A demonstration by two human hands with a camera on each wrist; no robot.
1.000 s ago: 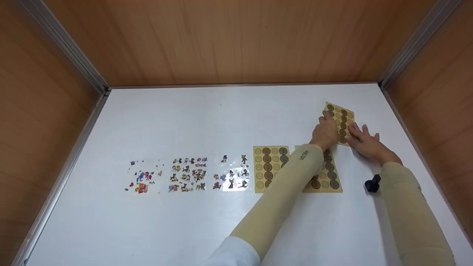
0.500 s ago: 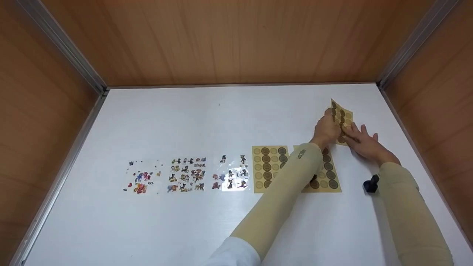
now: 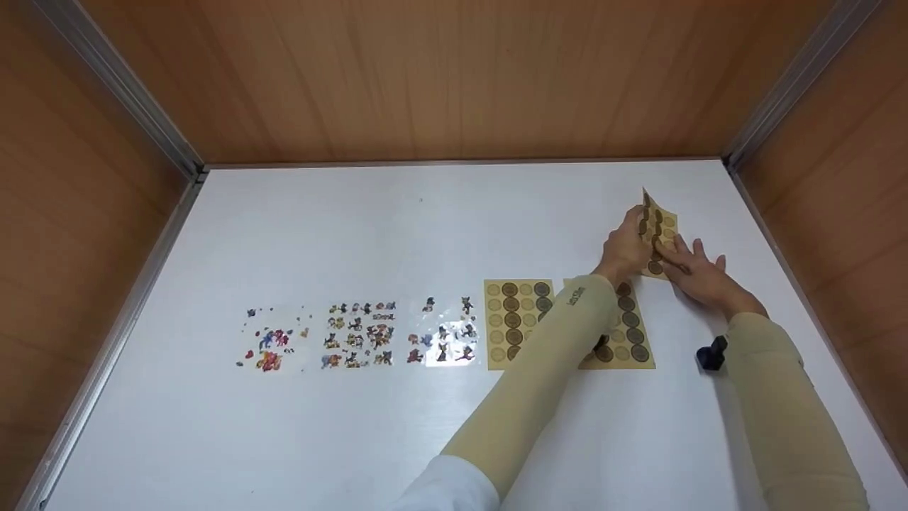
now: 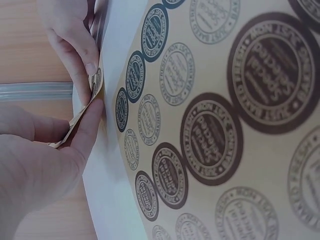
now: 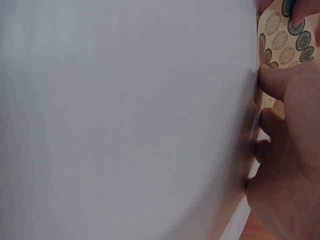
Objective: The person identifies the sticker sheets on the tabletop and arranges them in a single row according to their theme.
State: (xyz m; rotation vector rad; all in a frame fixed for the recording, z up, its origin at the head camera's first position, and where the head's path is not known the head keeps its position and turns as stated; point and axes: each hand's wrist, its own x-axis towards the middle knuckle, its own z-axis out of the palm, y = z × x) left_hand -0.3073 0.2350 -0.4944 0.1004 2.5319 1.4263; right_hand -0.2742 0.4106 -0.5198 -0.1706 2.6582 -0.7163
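At the back right, a tan sheet of round stickers [image 3: 667, 226] has its left side bent up off the white table. My left hand [image 3: 626, 245] pinches that raised side; in the left wrist view the sheet's edge lies between the thumb and fingers of the left hand [image 4: 40, 160]. My right hand [image 3: 702, 280] rests with fingers spread on the table at the sheet's lower right, its thumb lying over the sheet. In the right wrist view, the right hand's fingertips [image 5: 265, 120] press at the tabletop, and the sheet [image 5: 280, 37] curves up beyond them.
Two more tan sticker sheets [image 3: 518, 312] [image 3: 628, 355] lie flat in front, one partly under my left forearm. Left of them are three clear sheets of cartoon stickers [image 3: 443, 341] [image 3: 360, 337] [image 3: 273, 341]. A small black object [image 3: 711, 355] stands by my right sleeve. Wooden walls enclose the table.
My left hand has shifted slightly right, lifting and bending the sheet's left side up and over. The right thumb has moved left over the sheet.
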